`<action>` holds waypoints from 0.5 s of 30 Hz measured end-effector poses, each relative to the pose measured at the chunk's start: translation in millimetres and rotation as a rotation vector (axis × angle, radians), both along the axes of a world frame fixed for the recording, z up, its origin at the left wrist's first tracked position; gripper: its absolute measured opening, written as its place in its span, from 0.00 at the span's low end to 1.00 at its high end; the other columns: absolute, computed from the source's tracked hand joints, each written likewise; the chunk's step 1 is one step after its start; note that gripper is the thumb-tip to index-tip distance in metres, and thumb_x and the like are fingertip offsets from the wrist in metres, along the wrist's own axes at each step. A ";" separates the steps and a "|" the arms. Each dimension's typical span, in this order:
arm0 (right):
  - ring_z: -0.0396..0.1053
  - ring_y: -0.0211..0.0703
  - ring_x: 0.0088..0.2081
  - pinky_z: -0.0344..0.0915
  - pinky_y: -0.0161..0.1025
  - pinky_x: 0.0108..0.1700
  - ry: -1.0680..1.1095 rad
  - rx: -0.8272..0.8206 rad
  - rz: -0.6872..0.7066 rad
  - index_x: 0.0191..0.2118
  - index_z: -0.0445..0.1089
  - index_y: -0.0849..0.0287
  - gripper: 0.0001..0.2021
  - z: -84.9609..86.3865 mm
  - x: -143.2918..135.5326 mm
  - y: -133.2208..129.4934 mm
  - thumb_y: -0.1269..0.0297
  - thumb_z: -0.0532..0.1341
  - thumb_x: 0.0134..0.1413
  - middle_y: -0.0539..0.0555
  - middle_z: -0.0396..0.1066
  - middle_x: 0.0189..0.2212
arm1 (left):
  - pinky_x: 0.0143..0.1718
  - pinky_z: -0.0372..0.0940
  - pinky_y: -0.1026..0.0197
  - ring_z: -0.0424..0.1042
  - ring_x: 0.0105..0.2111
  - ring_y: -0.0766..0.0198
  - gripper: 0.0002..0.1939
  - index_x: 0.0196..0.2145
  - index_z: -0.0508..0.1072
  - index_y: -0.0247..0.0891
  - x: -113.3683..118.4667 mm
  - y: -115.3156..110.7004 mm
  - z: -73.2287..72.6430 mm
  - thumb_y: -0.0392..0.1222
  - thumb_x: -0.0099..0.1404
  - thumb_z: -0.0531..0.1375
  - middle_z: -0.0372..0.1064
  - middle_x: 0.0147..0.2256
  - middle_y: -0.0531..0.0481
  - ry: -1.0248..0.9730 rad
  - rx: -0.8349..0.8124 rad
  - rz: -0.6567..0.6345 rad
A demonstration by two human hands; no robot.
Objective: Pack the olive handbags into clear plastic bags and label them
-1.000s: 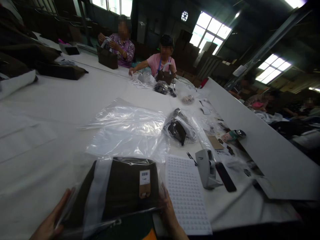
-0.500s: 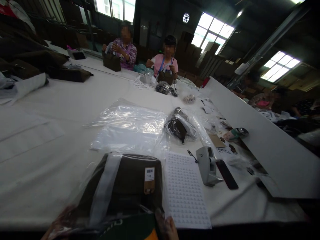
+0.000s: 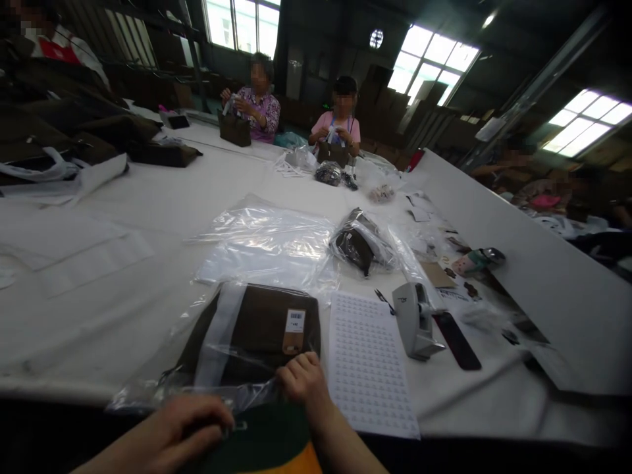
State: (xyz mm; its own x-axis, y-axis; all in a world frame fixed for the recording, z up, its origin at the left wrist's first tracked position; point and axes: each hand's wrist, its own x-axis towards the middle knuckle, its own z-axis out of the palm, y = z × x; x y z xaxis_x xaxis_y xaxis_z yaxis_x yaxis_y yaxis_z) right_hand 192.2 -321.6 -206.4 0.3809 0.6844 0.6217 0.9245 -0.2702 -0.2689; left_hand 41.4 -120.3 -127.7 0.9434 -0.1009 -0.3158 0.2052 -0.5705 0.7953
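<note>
A dark brown fabric bag (image 3: 264, 329) lies near the table's front edge inside a clear plastic bag (image 3: 148, 378). A pale strip (image 3: 220, 332) runs down its left part, and a barcode tag (image 3: 295, 332) shows on its right. My right hand (image 3: 303, 382) is closed on the plastic at the lower right of the brown bag. My left hand (image 3: 197, 421) is curled at the plastic's near edge, its fingertips partly hidden. Below both hands is green and yellow cloth (image 3: 266, 434), seemingly worn at my front.
A label sheet (image 3: 370, 368) lies on the right, beside a tape dispenser (image 3: 415, 322), small snips (image 3: 384, 299) and a phone (image 3: 457, 342). Flat plastic bags (image 3: 261, 243) and another wrapped bag (image 3: 363, 243) lie beyond. Two co-workers (image 3: 261, 99) handle bags across the table.
Both hands have shifted from the wrapped bag's sides to its near edge, closer together. The brown bag lies a little farther from me, and the camera view has turned slightly.
</note>
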 end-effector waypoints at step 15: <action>0.63 0.40 0.32 0.62 0.39 0.32 0.473 0.542 0.159 0.33 0.60 0.57 0.05 -6.4 -17.8 -21.5 0.71 0.50 0.58 0.51 0.62 0.28 | 0.53 0.60 0.50 0.63 0.50 0.51 0.20 0.51 0.69 0.37 155.1 -14.8 -71.6 0.36 0.64 0.46 0.65 0.49 0.40 -0.618 0.501 0.256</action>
